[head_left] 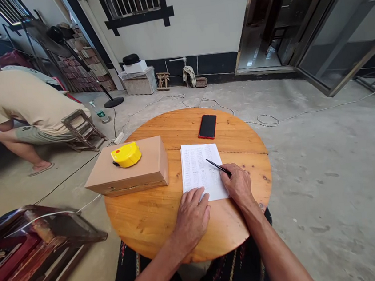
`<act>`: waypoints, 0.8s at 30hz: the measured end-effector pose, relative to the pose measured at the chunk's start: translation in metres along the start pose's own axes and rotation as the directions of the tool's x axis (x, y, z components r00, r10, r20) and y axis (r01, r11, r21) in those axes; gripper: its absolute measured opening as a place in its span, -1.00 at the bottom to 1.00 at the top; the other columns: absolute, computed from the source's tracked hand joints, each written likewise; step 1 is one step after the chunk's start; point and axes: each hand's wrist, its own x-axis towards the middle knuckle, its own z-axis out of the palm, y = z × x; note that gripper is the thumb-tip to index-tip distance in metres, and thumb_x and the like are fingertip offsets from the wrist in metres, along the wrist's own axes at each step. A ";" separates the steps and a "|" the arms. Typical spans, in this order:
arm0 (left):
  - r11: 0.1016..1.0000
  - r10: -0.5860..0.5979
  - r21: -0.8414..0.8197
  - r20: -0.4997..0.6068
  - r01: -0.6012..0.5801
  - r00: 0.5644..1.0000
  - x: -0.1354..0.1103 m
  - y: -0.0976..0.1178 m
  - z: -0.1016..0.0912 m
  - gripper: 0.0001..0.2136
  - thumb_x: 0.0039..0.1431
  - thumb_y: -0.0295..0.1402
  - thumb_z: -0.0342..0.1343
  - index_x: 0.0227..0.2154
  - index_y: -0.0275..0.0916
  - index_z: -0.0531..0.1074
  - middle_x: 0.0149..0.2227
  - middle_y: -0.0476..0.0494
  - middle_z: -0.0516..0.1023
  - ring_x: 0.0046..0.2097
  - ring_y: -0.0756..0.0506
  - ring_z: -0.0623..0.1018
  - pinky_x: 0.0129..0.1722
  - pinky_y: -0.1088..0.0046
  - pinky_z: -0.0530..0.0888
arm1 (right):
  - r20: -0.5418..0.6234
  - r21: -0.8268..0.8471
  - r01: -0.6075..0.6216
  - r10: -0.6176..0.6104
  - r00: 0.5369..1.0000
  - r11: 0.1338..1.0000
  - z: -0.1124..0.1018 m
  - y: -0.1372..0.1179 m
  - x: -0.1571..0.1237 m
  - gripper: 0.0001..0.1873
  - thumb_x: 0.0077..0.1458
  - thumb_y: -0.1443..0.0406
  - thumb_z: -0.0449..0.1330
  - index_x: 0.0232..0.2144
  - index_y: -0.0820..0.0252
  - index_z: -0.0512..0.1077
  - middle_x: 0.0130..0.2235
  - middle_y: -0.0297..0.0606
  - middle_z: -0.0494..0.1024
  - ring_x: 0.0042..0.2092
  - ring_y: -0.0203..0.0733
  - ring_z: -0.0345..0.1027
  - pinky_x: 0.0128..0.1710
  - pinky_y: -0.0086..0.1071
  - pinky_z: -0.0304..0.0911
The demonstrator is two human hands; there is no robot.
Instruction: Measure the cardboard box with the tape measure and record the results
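Sheets of white paper (pixel 197 170) with rows of handwriting lie on the round wooden table (pixel 142 217). My left hand (pixel 192 213) rests flat on the lower left corner of the paper, its fingers stretched out. A black pen (pixel 217 166) is gripped in my right hand (pixel 239 183), which lies at the paper's right edge. The pen points up and left over the written lines; whether its tip touches the page I cannot tell. To the left stands a closed cardboard box (pixel 144 172) with a yellow tape measure (pixel 126 155) on top.
A phone (pixel 207 126) in a red case lies beyond the paper. At the left another person (pixel 25 99) sits bent over on a small wooden stool (pixel 84 130). A dark wooden chair (pixel 41 254) stands near left. Cables (pixel 268 122) run across the floor; a bottle (pixel 99 111) stands behind.
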 end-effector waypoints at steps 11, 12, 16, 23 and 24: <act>0.999 -0.037 0.018 -0.096 0.039 0.995 -0.018 -0.002 0.001 -0.77 0.23 -0.49 0.00 -0.07 -0.25 0.41 0.05 -0.22 0.48 0.07 -0.23 0.39 0.06 0.11 0.35 | -0.031 -0.020 0.020 -0.021 0.999 1.000 0.005 0.000 -0.001 -0.69 0.13 0.41 0.07 -0.13 0.18 0.54 -0.14 -0.19 0.59 -0.08 -0.06 0.42 -0.14 -0.29 0.10; 0.999 -0.040 0.015 -0.097 0.041 0.994 -0.018 -0.002 0.001 -0.76 0.23 -0.49 0.00 -0.07 -0.25 0.41 0.04 -0.22 0.48 0.06 -0.23 0.39 0.06 0.10 0.35 | -0.031 -0.022 0.025 -0.025 0.999 0.999 0.005 0.000 -0.001 -0.69 0.13 0.41 0.07 -0.13 0.19 0.54 -0.14 -0.19 0.59 -0.08 -0.05 0.41 -0.13 -0.29 0.10; 0.999 -0.052 -0.001 -0.098 0.052 0.994 -0.017 0.000 0.001 -0.76 0.21 -0.50 0.00 -0.08 -0.25 0.41 0.04 -0.22 0.48 0.05 -0.22 0.39 0.06 0.09 0.35 | -0.038 -0.024 0.023 -0.024 0.999 0.999 0.005 0.001 -0.001 -0.69 0.15 0.39 0.07 -0.13 0.19 0.54 -0.13 -0.17 0.60 -0.08 -0.05 0.42 -0.12 -0.29 0.11; 0.998 -0.064 -0.007 -0.143 0.063 0.988 -0.018 0.000 0.004 -0.75 0.20 -0.51 0.01 -0.08 -0.22 0.42 0.03 -0.21 0.47 0.07 -0.22 0.38 0.07 0.10 0.36 | -0.044 -0.019 -0.008 0.007 0.999 1.000 0.003 0.001 -0.002 -0.70 0.21 0.30 0.04 -0.11 0.17 0.53 -0.19 -0.16 0.64 -0.16 -0.05 0.47 -0.14 -0.29 0.13; 0.998 -0.065 -0.001 -0.151 0.065 0.986 -0.019 0.000 0.005 -0.75 0.20 -0.51 0.01 -0.08 -0.21 0.43 0.03 -0.21 0.46 0.08 -0.22 0.37 0.07 0.10 0.36 | -0.042 -0.019 -0.012 0.011 0.999 1.000 0.003 0.001 -0.002 -0.70 0.20 0.30 0.04 -0.12 0.17 0.53 -0.19 -0.17 0.64 -0.16 -0.05 0.47 -0.15 -0.29 0.13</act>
